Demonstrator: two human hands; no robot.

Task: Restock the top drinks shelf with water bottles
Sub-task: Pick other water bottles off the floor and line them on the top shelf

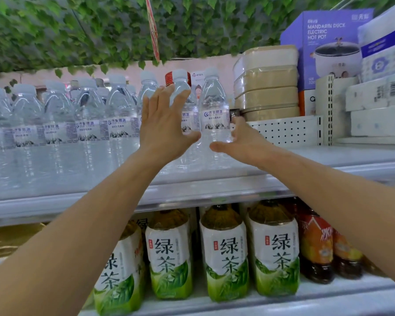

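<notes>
Your left hand (163, 124) spreading released beside end water bottle (215, 110) on top shelf (328, 153); right hand (242, 139) cupping its base, grasp unclear.

Fake ivy (82, 30) overhead, pale pink wall (132, 71) behind; white perforated divider (290, 131) at right, boxed hot pot (328, 42) stacked up top. Even, bright light.

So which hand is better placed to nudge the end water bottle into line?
Probably the right hand: it sits open against the end water bottle, low on its outer side. The left hand is spread over the neighbouring bottle.
</notes>
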